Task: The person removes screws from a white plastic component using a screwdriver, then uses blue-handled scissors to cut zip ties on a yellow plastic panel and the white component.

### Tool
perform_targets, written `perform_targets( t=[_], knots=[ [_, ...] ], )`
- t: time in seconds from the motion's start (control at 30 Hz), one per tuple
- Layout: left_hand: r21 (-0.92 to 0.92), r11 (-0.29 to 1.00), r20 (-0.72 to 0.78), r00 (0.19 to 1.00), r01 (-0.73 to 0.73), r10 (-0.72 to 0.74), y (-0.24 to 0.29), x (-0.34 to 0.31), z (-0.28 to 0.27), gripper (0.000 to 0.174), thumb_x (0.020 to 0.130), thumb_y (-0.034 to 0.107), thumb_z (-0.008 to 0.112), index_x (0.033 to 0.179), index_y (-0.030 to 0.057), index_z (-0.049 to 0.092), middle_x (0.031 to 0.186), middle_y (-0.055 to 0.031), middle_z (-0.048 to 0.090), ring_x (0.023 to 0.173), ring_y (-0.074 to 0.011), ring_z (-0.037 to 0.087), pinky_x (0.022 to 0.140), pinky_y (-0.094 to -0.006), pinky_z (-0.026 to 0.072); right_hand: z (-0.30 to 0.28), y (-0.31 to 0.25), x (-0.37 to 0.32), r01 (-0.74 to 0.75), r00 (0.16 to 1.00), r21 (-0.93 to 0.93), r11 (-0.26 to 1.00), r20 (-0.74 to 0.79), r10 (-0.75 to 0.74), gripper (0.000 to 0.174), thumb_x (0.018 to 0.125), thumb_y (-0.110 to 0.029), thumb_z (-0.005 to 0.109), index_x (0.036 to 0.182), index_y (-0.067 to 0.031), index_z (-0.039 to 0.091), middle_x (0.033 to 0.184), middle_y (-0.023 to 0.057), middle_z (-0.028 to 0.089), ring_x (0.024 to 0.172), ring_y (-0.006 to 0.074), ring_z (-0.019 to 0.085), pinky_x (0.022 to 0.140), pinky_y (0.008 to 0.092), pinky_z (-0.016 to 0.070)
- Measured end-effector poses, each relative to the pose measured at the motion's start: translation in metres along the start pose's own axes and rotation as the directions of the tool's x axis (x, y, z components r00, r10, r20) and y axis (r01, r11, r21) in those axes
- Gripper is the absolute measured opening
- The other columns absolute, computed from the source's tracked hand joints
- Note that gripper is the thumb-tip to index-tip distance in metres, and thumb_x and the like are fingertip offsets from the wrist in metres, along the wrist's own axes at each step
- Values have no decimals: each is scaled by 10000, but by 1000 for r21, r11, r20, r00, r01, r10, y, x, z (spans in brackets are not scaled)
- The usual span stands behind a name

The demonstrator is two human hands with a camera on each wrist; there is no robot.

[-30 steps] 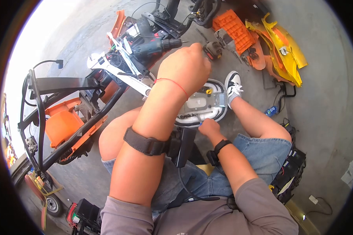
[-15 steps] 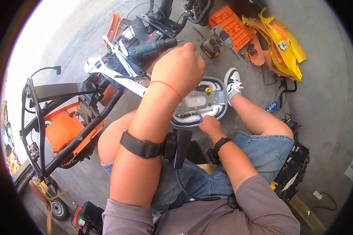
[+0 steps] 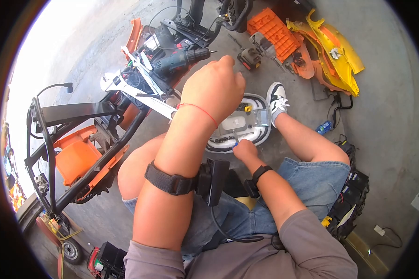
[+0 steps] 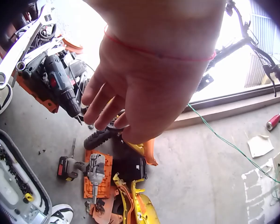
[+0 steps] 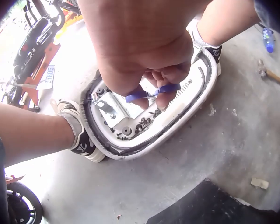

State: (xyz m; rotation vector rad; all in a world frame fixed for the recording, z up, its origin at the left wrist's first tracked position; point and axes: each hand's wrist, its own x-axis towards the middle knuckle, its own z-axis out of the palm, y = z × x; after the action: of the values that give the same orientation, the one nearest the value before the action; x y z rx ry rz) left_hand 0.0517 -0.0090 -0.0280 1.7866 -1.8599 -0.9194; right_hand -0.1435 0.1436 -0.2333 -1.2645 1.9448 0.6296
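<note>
My left hand [image 3: 213,88] is raised above the upturned seat-shaped base [image 3: 266,130], hiding its upper left part in the head view. In the left wrist view its fingers [image 4: 105,112] hang loosely curled with nothing in them. At the near rim of the base, my right hand [image 3: 246,151] grips blue-handled scissors [image 5: 136,96]. Their two blue loops show in the right wrist view, and the blades point into the base. Small dark bolts [image 5: 142,125], a coil spring [image 5: 182,93] and a yellow cap [image 3: 248,109] lie inside the base.
A stripped vehicle frame [image 3: 86,111] stands on the left, with a large adjustable wrench [image 3: 144,98] and a drill [image 3: 179,60] on it. Beyond the base lie an impact wrench [image 4: 97,170] and orange and yellow panels [image 3: 342,60]. A hammer [image 5: 273,77] rests on the floor.
My left hand has drifted slightly left and down in the head view, still raised. My right hand has shifted a little left along the rim, still holding the scissors.
</note>
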Motion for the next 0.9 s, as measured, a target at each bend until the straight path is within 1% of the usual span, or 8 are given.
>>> perform_targets(
  t=[0.33,0.53,0.6,0.73,0.77,0.83,0.87,0.9],
  knots=[
    [7,1000,-14,1000,-15,16,-1,-1,-1,266,932,243,538,964,-14,599,946,-227,688,899,-400,675,811,-479,541,20,25,2,193,977,-258,947,-38,-209,181,827,-140,653,958,-31,714,981,185,732,953,342,717,819,418,576],
    [12,1000,-12,1000,-11,11,-3,-1,-1,264,932,239,541,951,-19,598,932,-231,686,886,-404,676,803,-476,543,23,60,25,364,885,-462,809,-100,-455,151,815,-110,625,916,-4,665,879,170,722,831,320,728,748,414,581],
    [9,1000,-12,1000,-9,10,-3,-2,0,265,930,238,543,949,-21,597,927,-236,685,881,-406,676,800,-477,543,14,70,38,453,776,-611,649,-87,-624,155,824,-119,608,919,-7,657,865,156,716,791,287,729,700,386,579],
    [14,1000,-5,1000,-3,3,-6,-1,2,262,927,233,545,945,-23,595,929,-242,686,878,-408,675,796,-479,543,-16,63,60,494,652,-793,357,65,-756,148,837,-127,581,910,-31,666,844,108,689,809,237,675,711,359,506],
    [20,1000,-13,1000,-8,8,-7,-1,3,260,925,231,545,944,-24,594,928,-243,687,874,-408,675,792,-479,543,-18,61,69,497,651,-791,357,67,-756,148,837,-127,581,910,-31,666,844,108,689,809,237,675,711,359,506],
    [31,999,-20,1000,-8,8,-8,0,3,259,924,229,546,942,-25,593,928,-245,687,870,-408,675,787,-480,542,-21,57,86,432,507,-899,71,177,-844,151,843,-133,572,916,-47,671,831,65,660,824,206,627,739,334,456],
    [31,999,-19,1000,-14,14,-8,0,4,257,923,227,546,943,-24,593,925,-245,687,871,-408,674,786,-478,542,-29,47,86,436,505,-897,71,178,-845,151,843,-133,572,916,-47,671,831,65,660,824,206,627,739,334,456],
    [31,999,-19,1000,-19,20,-9,0,5,255,923,226,545,943,-24,594,922,-246,687,872,-407,674,784,-477,541,-38,39,84,359,430,-921,-154,309,-848,151,841,-140,574,919,-57,672,842,54,652,833,199,620,750,326,451]
  ],
)
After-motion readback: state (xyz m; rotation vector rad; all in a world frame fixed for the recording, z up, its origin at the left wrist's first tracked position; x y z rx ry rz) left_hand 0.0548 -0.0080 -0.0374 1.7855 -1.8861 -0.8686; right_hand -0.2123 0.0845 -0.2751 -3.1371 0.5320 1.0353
